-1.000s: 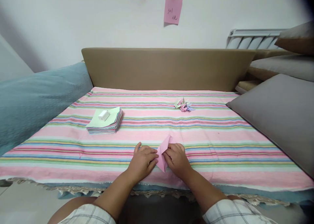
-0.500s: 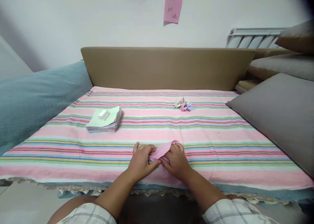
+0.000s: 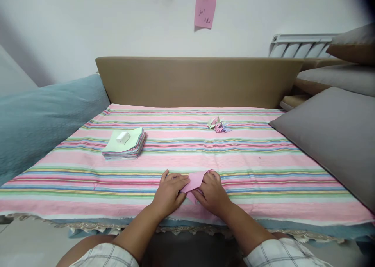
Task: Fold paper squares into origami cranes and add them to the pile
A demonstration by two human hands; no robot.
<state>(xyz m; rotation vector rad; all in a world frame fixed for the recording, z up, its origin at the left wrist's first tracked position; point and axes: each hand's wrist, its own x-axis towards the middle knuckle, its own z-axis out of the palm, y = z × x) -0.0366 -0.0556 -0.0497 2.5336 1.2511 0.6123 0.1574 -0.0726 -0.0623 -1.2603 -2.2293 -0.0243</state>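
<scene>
A pink folded paper [image 3: 194, 182] lies low on the striped cloth [image 3: 263, 173] near its front edge. My left hand [image 3: 170, 192] pinches the paper's left side with curled fingers. My right hand [image 3: 213, 193] grips its right side, fingers pressed down on the fold. The paper's lower tip pokes out between both hands. Part of the paper is hidden under my fingers.
A stack of coloured paper squares [image 3: 124, 145] with a small white block [image 3: 122, 137] on top sits at the left. Several folded paper figures [image 3: 218, 124] lie further back. A teal cushion [image 3: 41, 118] borders the left, grey cushions [image 3: 331, 134] the right, a tan backrest [image 3: 199, 79] behind.
The pink paper stood up as a tall kite shape between my hands; now it is folded down flatter and wider. Both hands stayed in nearly the same place.
</scene>
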